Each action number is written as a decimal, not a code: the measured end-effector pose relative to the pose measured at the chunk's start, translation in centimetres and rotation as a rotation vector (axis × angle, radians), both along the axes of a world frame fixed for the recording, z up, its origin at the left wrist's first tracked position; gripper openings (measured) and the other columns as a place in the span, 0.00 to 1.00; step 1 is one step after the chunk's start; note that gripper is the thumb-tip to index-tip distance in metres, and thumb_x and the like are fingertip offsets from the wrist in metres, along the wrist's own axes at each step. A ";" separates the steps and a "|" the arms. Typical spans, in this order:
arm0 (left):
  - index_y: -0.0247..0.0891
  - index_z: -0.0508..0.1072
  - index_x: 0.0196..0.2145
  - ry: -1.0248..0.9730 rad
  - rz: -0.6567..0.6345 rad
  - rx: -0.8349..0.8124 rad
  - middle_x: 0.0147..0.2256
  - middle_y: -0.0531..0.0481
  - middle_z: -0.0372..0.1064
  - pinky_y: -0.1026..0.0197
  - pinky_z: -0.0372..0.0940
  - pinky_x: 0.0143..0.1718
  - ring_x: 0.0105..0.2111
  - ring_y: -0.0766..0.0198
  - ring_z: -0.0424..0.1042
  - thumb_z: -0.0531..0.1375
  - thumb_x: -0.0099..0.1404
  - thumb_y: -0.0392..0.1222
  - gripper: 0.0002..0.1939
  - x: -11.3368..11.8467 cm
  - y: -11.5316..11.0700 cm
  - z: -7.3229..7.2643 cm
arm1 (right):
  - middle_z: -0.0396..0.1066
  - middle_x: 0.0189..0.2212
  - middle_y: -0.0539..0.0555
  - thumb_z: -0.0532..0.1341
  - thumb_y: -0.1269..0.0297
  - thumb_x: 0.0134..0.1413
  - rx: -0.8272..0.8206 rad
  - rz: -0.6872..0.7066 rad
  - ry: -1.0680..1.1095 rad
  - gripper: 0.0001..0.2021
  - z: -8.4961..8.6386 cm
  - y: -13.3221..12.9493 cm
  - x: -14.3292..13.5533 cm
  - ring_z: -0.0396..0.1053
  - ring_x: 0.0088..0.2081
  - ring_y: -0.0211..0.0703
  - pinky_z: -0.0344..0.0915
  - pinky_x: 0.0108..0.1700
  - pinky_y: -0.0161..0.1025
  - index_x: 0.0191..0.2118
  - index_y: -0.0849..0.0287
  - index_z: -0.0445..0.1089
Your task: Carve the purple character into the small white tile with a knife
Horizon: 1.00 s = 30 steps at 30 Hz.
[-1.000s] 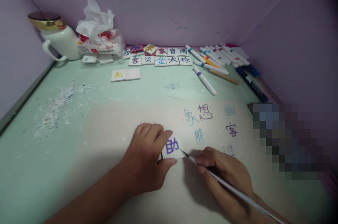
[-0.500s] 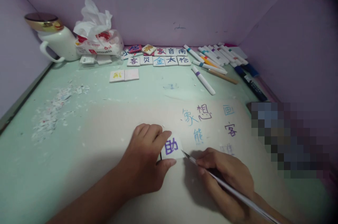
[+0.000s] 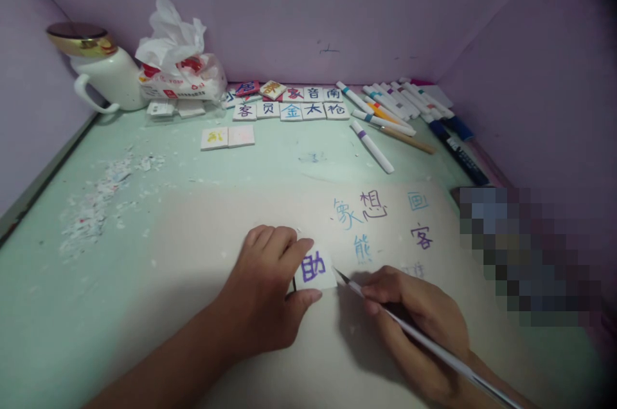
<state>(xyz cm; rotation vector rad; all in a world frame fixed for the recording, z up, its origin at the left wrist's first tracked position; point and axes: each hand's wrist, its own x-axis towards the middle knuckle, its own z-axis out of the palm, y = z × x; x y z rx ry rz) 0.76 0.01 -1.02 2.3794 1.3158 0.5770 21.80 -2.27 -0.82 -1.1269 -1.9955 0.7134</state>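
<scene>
My left hand (image 3: 267, 287) lies on the work surface, its thumb and index finger gripping a small white tile (image 3: 328, 278) by the edges. A purple character is drawn on the tile; its left part is hidden by the hand. In my right hand (image 3: 419, 325) is a slim craft knife (image 3: 400, 322) with a silver handle, held like a pen. Its pointed tip is at the tile's right edge; whether it touches cannot be made out. Blue, purple and black handwritten characters (image 3: 371, 205) mark the pale sheet (image 3: 193, 216) under both hands.
Lettered tiles (image 3: 313, 111) line the back, with two more tiles (image 3: 226, 137) in front. Several markers (image 3: 373, 147) and a wooden-handled tool (image 3: 409, 141) lie at back right. White shavings (image 3: 103, 197) are scattered left. A tissue pack (image 3: 180, 78) and white mug (image 3: 108, 81) stand back left.
The right hand has shifted slightly to the right, and the knife tip is a little higher along the tile's right edge. The left hand and the tile stay in place.
</scene>
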 end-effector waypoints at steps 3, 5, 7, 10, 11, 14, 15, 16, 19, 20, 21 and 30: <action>0.34 0.65 0.46 -0.006 0.000 0.006 0.40 0.42 0.62 0.45 0.57 0.44 0.39 0.52 0.61 0.61 0.54 0.41 0.21 0.0 0.0 0.0 | 0.65 0.21 0.49 0.54 0.77 0.51 0.018 0.085 0.017 0.08 -0.2 -0.2 0.2 0.63 0.21 0.38 0.59 0.22 0.36 0.33 0.57 0.64; 0.34 0.65 0.46 -0.008 0.000 0.010 0.40 0.42 0.62 0.45 0.57 0.44 0.39 0.52 0.61 0.61 0.54 0.41 0.21 0.0 0.0 0.0 | 0.65 0.22 0.50 0.54 0.77 0.51 0.028 0.087 0.008 0.08 -0.4 -0.2 0.4 0.64 0.21 0.38 0.59 0.22 0.36 0.34 0.57 0.64; 0.34 0.66 0.46 -0.004 0.001 0.007 0.40 0.41 0.63 0.45 0.57 0.44 0.39 0.52 0.61 0.61 0.54 0.40 0.21 0.1 0.1 0.0 | 0.66 0.22 0.50 0.54 0.77 0.52 0.016 0.049 -0.016 0.08 -0.4 -0.2 0.6 0.65 0.22 0.38 0.60 0.22 0.36 0.34 0.57 0.64; 0.34 0.66 0.45 0.002 -0.003 0.004 0.40 0.42 0.63 0.45 0.56 0.44 0.39 0.52 0.61 0.62 0.54 0.40 0.21 0.1 0.1 0.0 | 0.69 0.24 0.51 0.56 0.78 0.52 0.002 0.014 -0.014 0.09 -0.1 -0.1 0.4 0.67 0.23 0.39 0.62 0.23 0.36 0.35 0.56 0.65; 0.34 0.66 0.45 0.003 -0.001 0.004 0.40 0.42 0.63 0.45 0.56 0.44 0.39 0.52 0.61 0.62 0.54 0.41 0.21 0.1 0.1 0.1 | 0.70 0.24 0.51 0.56 0.78 0.51 0.014 0.020 0.007 0.09 0.0 -0.1 0.2 0.68 0.23 0.39 0.62 0.23 0.36 0.35 0.56 0.65; 0.33 0.66 0.45 0.008 0.001 0.000 0.39 0.42 0.63 0.46 0.56 0.44 0.38 0.52 0.61 0.61 0.54 0.41 0.21 0.1 0.0 0.2 | 0.70 0.23 0.52 0.56 0.78 0.50 0.073 0.023 0.067 0.09 0.4 0.0 -0.7 0.68 0.23 0.40 0.62 0.22 0.36 0.35 0.58 0.66; 0.33 0.66 0.45 0.014 0.000 -0.006 0.39 0.42 0.63 0.46 0.56 0.44 0.38 0.52 0.61 0.61 0.54 0.41 0.21 0.1 0.0 0.2 | 0.70 0.22 0.52 0.56 0.78 0.50 0.078 0.013 0.071 0.09 0.5 0.0 -1.0 0.68 0.22 0.39 0.62 0.22 0.35 0.35 0.59 0.67; 0.33 0.66 0.45 0.022 -0.004 -0.010 0.38 0.42 0.63 0.46 0.56 0.43 0.38 0.53 0.61 0.62 0.54 0.41 0.21 0.1 0.0 0.2 | 0.70 0.22 0.52 0.57 0.78 0.49 0.072 0.002 0.070 0.09 0.5 0.0 -1.3 0.67 0.21 0.38 0.62 0.21 0.35 0.35 0.59 0.67; 0.33 0.67 0.45 0.042 -0.012 -0.004 0.37 0.43 0.63 0.47 0.56 0.43 0.37 0.53 0.61 0.63 0.53 0.44 0.23 0.2 0.0 0.3 | 0.71 0.24 0.51 0.58 0.78 0.50 0.022 -0.059 0.087 0.09 0.4 -0.1 -1.5 0.66 0.20 0.35 0.62 0.21 0.32 0.36 0.59 0.69; 0.32 0.67 0.45 0.046 -0.011 -0.001 0.36 0.43 0.63 0.47 0.56 0.43 0.36 0.53 0.61 0.63 0.53 0.45 0.23 0.2 0.0 0.3 | 0.71 0.25 0.51 0.59 0.77 0.50 0.006 -0.092 0.098 0.09 0.3 -0.2 -1.4 0.66 0.21 0.35 0.62 0.21 0.32 0.37 0.58 0.69; 0.32 0.67 0.45 0.049 -0.010 0.000 0.36 0.44 0.63 0.47 0.56 0.42 0.36 0.53 0.61 0.63 0.53 0.46 0.23 0.3 -0.1 0.3 | 0.71 0.25 0.50 0.60 0.75 0.51 -0.008 -0.125 0.110 0.08 0.2 -0.3 -1.2 0.67 0.21 0.35 0.62 0.22 0.32 0.37 0.57 0.70; 0.35 0.66 0.44 0.033 -0.024 -0.026 0.38 0.42 0.65 0.46 0.57 0.43 0.38 0.52 0.63 0.60 0.56 0.43 0.18 0.3 -0.1 0.7 | 0.67 0.28 0.51 0.53 0.68 0.62 -0.146 -0.092 0.340 0.07 -0.8 -0.2 0.1 0.65 0.27 0.38 0.60 0.27 0.36 0.41 0.56 0.68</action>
